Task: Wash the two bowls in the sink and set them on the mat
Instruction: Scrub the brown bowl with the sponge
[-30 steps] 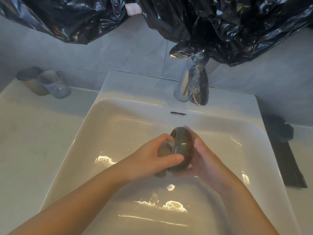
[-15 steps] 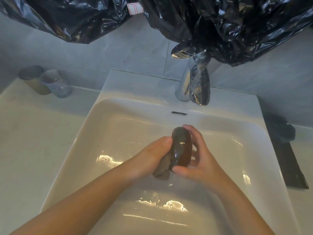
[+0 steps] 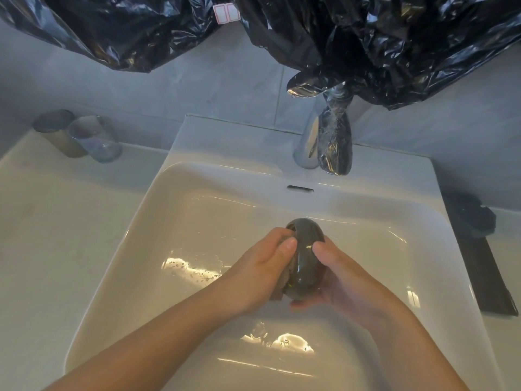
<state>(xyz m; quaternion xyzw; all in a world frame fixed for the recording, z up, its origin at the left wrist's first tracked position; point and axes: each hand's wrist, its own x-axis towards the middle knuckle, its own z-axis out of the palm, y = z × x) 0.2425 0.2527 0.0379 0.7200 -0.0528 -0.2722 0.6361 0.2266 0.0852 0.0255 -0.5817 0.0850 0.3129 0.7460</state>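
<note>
Head view: the bowl (image 3: pixel 307 261) stands on edge over the middle of the sink (image 3: pixel 197 221), its open side facing left, held between both hands. The right hand (image 3: pixel 346 277) cups it from the right and below. The left hand (image 3: pixel 259 266) clasps a brownish cloth (image 3: pixel 277 294) against the open side. The mat (image 3: pixel 493 280) — a dark strip on the bench (image 3: pixel 56 235) — lies well off to the right, so the right hand is nearer it. No second bowl shows, and the cloth is mostly hidden.
</note>
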